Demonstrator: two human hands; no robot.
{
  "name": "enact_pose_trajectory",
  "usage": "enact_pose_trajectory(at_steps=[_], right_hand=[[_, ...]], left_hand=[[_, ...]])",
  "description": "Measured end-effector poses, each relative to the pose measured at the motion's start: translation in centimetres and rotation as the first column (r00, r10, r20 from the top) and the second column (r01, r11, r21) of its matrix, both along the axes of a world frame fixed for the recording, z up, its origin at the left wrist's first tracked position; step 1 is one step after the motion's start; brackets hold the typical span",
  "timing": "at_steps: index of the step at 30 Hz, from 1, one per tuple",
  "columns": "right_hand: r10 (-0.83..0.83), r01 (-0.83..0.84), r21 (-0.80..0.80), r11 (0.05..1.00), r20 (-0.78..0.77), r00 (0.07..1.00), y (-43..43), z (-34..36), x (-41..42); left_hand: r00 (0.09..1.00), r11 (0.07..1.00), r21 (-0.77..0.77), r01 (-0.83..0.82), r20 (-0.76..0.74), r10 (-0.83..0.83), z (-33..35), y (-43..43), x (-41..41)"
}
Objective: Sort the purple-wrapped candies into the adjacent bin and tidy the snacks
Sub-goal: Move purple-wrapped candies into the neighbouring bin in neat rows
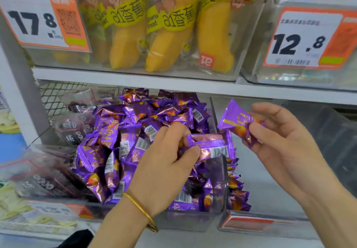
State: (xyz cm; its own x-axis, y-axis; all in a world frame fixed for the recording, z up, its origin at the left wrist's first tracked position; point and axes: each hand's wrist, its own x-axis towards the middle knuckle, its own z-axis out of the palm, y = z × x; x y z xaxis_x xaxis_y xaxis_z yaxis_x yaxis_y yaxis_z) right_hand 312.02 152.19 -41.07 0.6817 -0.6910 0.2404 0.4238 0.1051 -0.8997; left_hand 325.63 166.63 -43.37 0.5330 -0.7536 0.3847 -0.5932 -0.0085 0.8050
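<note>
A heap of purple-wrapped candies (pixel 123 143) fills a clear plastic bin (pixel 185 222) on the lower shelf. My left hand (pixel 164 162), with a gold bangle on the wrist, pinches one purple candy (pixel 210 145) at the right top of the heap. My right hand (pixel 282 141) holds another purple candy (pixel 234 120) by its end, lifted over the neighbouring clear bin (pixel 257 222) to the right. A few purple candies (pixel 237 197) lie along that bin's left wall; most of its floor is bare.
Dark-wrapped snack packets (pixel 71 129) lie in a bin left of the purple heap. Above, a white shelf edge (pixel 135 77) carries bins of yellow banana bread packs (pixel 170 35) and price tags 17.8 (pixel 38 21) and 12.8 (pixel 301 41). Pale snacks (pixel 11 205) sit at far left.
</note>
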Motion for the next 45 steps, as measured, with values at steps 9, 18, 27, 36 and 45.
enact_pose_trajectory(at_steps=[9,18,27,36,45], right_hand=[[0.182,-0.21,-0.087,0.974,-0.259,0.949,-1.0,-0.7,-0.8],[0.251,-0.223,0.236,0.946,-0.098,0.963,-1.6,-1.3,-0.8],[0.261,-0.242,0.165,0.956,-0.107,0.959,-1.0,-1.7,-0.5],[0.271,-0.257,0.101,0.961,-0.153,0.95,-0.9,-1.5,-1.0],[0.185,-0.147,0.337,0.93,-0.082,0.979,-2.6,-1.0,-1.7]], left_hand=[[0.92,0.994,-0.048,0.097,-0.376,-0.108,0.3,-1.6,-1.1],[0.541,0.957,-0.207,0.203,-0.791,-0.286,0.6,-1.3,-1.1],[0.603,0.96,-0.184,0.209,-0.749,-0.275,0.3,-1.9,-1.2],[0.694,0.955,-0.173,0.243,-0.656,-0.295,0.3,-2.2,-2.0],[0.866,0.953,-0.146,0.266,-0.397,-0.303,-0.2,-2.3,-1.0]])
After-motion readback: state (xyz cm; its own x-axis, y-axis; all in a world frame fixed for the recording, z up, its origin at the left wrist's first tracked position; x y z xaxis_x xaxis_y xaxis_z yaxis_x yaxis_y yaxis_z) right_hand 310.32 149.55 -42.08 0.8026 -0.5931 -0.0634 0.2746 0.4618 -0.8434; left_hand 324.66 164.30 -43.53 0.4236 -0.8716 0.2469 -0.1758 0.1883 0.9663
